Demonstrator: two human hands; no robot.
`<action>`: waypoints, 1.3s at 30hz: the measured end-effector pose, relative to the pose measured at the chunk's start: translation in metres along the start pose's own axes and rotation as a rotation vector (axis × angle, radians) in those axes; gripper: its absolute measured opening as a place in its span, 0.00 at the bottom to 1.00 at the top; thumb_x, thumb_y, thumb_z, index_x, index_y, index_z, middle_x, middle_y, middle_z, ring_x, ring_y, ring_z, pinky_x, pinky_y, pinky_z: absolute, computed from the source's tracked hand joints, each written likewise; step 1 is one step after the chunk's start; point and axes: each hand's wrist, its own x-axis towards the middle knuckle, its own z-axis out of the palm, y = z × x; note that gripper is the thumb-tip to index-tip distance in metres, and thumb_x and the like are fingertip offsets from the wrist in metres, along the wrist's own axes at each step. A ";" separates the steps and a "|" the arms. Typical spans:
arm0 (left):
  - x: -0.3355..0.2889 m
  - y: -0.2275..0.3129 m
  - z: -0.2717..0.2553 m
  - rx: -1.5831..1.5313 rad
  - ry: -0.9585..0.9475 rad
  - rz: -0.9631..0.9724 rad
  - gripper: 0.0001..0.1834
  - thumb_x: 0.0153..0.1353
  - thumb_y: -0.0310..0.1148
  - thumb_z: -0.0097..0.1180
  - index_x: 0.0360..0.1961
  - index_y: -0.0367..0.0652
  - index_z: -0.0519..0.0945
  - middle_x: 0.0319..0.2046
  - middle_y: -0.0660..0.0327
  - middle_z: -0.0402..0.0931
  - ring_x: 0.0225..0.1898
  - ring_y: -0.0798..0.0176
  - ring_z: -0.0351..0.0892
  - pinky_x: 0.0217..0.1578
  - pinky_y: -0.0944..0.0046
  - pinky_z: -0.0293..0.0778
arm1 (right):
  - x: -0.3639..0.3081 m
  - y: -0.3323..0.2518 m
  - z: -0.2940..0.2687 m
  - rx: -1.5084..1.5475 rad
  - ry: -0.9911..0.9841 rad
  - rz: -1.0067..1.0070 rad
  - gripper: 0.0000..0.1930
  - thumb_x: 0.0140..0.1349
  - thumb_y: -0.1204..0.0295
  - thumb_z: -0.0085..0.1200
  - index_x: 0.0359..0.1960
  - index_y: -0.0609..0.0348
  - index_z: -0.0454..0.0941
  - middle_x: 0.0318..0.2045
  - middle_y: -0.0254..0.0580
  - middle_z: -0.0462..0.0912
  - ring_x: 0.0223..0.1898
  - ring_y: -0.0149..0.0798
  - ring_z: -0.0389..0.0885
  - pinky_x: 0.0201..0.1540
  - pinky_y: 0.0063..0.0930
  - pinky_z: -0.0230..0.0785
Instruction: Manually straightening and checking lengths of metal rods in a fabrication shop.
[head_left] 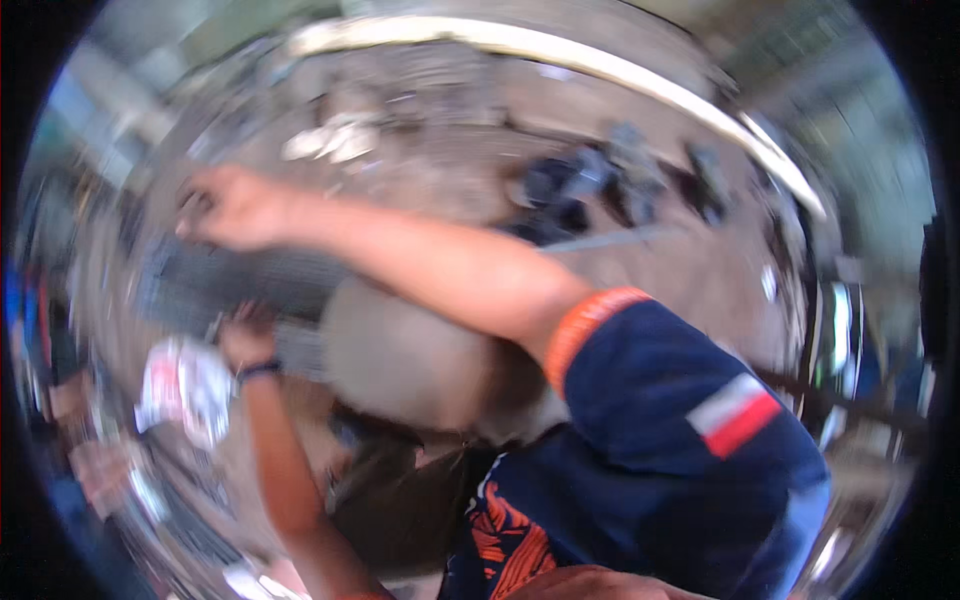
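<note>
My right arm reaches across to the far left. My right hand (232,208) has its fingers curled round a small dark thing that is too smeared to name. It is over the far edge of a dark grey, flat-looking piece with a ribbed or meshed surface (270,283). At the near edge of that piece is my left hand (247,335), with a dark band at its wrist; motion blur hides how its fingers lie. Right of my left hand stands a large rounded pale grey-beige object (390,350), partly covered by my right forearm.
A white bag with red marks (190,390) lies left of my left forearm. Pale pieces (335,140) lie on the brown ground farther away. Several dark objects (560,190) stand at the far right of centre, before a long pale curved edge (560,48).
</note>
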 end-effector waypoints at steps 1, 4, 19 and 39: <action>-0.028 0.135 -0.074 0.443 -0.077 0.434 0.30 0.63 0.49 0.29 0.59 0.40 0.61 0.57 0.52 0.63 0.63 0.53 0.55 0.63 0.45 0.44 | 0.012 -0.055 0.020 0.346 0.163 -0.114 0.16 0.54 0.66 0.56 0.37 0.66 0.73 0.29 0.51 0.78 0.33 0.44 0.77 0.35 0.31 0.70; 0.023 0.040 -0.007 0.114 -0.094 0.209 0.16 0.63 0.47 0.30 0.33 0.45 0.60 0.31 0.61 0.59 0.36 0.60 0.57 0.42 0.53 0.55 | -0.153 0.040 -0.106 -0.364 0.544 0.186 0.19 0.45 0.72 0.55 0.41 0.65 0.71 0.33 0.55 0.77 0.36 0.49 0.77 0.38 0.36 0.69; -0.006 0.052 -0.003 1.639 0.210 0.801 0.08 0.52 0.26 0.51 0.21 0.38 0.66 0.18 0.68 0.65 0.20 0.67 0.66 0.24 0.70 0.67 | -0.433 0.120 -0.250 0.877 1.874 0.527 0.13 0.62 0.58 0.45 0.37 0.55 0.69 0.29 0.40 0.76 0.30 0.36 0.75 0.33 0.31 0.69; -0.338 0.181 -0.176 0.153 1.216 0.534 0.15 0.60 0.36 0.40 0.36 0.40 0.77 0.29 0.58 0.78 0.38 0.58 0.77 0.42 0.58 0.71 | -0.069 0.031 -0.245 0.857 1.600 0.045 0.20 0.66 0.57 0.33 0.55 0.50 0.53 0.32 0.56 0.77 0.19 0.46 0.77 0.17 0.35 0.70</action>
